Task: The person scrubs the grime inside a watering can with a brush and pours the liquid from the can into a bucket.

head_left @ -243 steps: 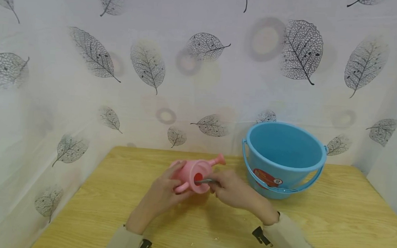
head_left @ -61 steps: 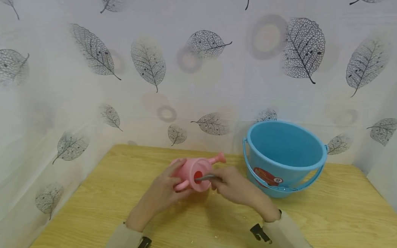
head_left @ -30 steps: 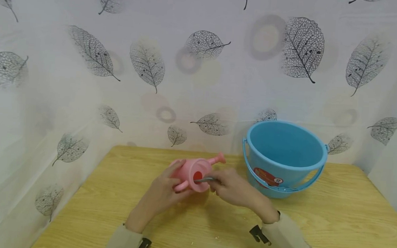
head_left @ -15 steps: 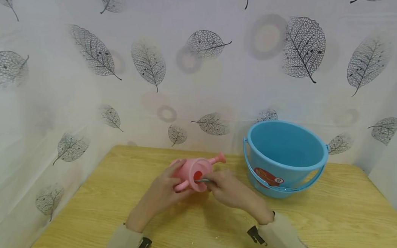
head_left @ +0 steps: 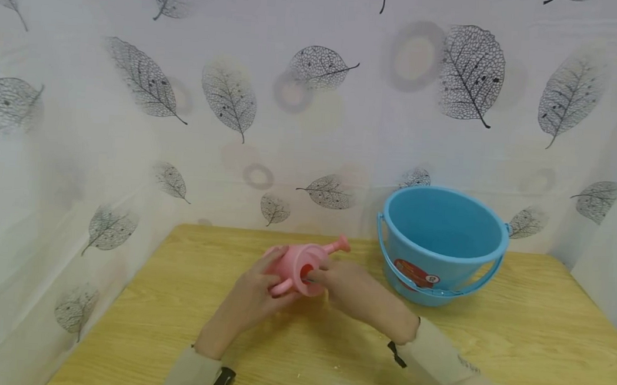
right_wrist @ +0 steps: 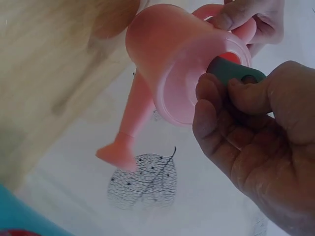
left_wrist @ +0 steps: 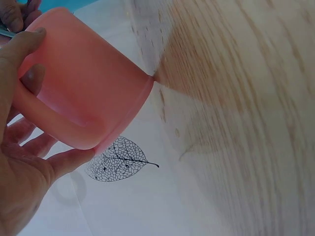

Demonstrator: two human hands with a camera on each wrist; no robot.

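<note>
A pink toy watering can [head_left: 287, 264] is tipped on its side, its wide mouth toward me and its spout pointing back right. My left hand [head_left: 253, 290] grips it around the body and handle. A round red patch [head_left: 306, 270] shows inside the mouth. My right hand [head_left: 360, 293] is at the mouth's right edge, pinching a flat grey-green tool handle [right_wrist: 230, 71] with a hole near one end. In the right wrist view, fingertips and handle overlap the can's opening. The tool's far end is hidden.
A blue bucket [head_left: 406, 248] with a red label and lowered carrying handle stands right of the can, behind my right forearm. Small droplets and a bright reflection lie on the wooden table [head_left: 203, 268]. Behind it hangs a leaf-printed curtain [head_left: 354, 142].
My right hand has moved left, closer over the can's mouth, and less of the grey-green tool shows. Its wrist has turned slightly. The left hand and watering can stay nearly in place.
</note>
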